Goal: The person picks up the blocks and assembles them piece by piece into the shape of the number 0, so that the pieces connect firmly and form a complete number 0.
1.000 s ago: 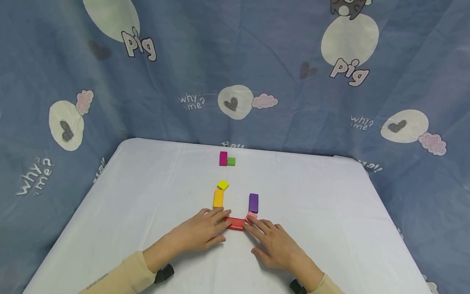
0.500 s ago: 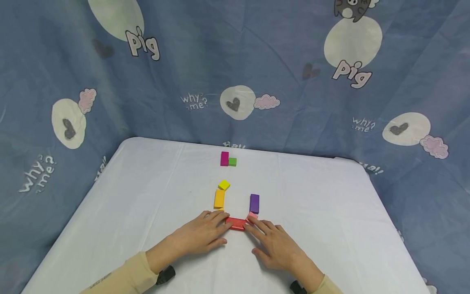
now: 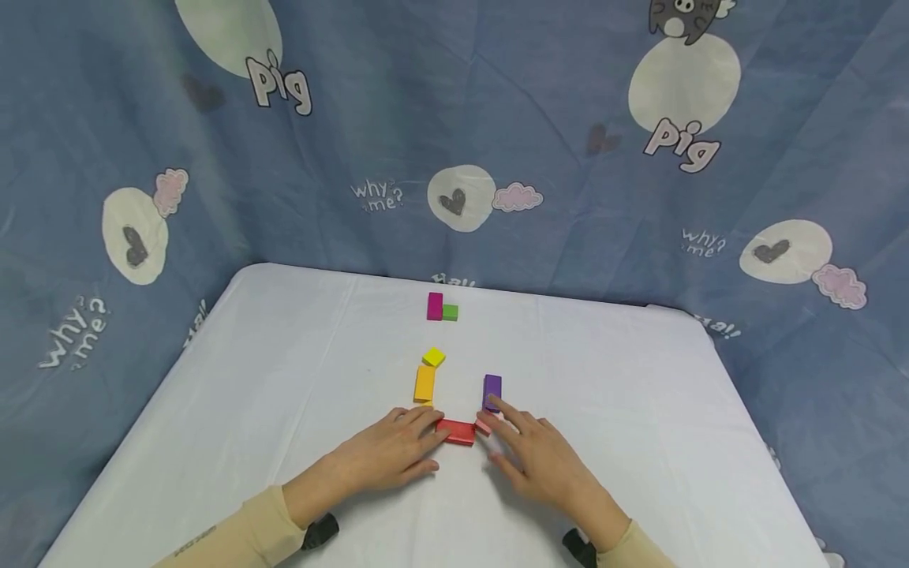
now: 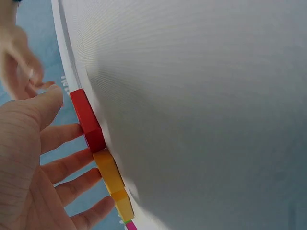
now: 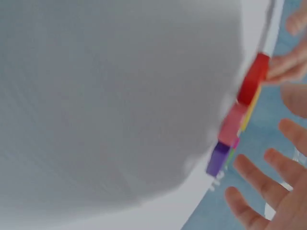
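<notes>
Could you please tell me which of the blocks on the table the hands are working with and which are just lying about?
In hand:
red block, touched by the left hand
pink block and purple block, at the right hand fingertips

Lying about:
orange block
yellow block
magenta block
green block

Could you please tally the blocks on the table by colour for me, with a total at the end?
Magenta block: 1
Green block: 1
Yellow block: 1
Orange block: 1
Purple block: 1
Pink block: 1
Red block: 1
Total: 7 blocks
</notes>
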The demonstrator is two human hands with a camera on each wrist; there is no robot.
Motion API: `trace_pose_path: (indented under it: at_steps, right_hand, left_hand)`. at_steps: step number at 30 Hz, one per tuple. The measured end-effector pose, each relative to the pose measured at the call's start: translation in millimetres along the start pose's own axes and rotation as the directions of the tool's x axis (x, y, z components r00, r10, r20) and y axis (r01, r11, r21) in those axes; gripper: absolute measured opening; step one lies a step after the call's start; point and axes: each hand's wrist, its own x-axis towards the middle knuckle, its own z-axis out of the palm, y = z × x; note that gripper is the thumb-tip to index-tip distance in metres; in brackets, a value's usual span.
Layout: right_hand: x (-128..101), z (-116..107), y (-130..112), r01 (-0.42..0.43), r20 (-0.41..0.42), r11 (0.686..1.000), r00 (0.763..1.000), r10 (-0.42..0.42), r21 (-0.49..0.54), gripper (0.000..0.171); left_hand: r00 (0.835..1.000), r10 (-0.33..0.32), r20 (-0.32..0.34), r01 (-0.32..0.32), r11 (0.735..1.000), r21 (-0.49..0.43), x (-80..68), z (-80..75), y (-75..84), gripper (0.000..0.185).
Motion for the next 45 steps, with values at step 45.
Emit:
trace_pose_path:
  at_steps: [45]
  right_hand:
    - [135, 18, 98, -0.182, 0.112, 0.972, 0.98, 0.166, 0.151, 0.045]
  left_hand:
    - [0.999, 0.005, -0.043, -0.006, 1.0, -0.029, -3.6, 6.9, -3.3, 0.05]
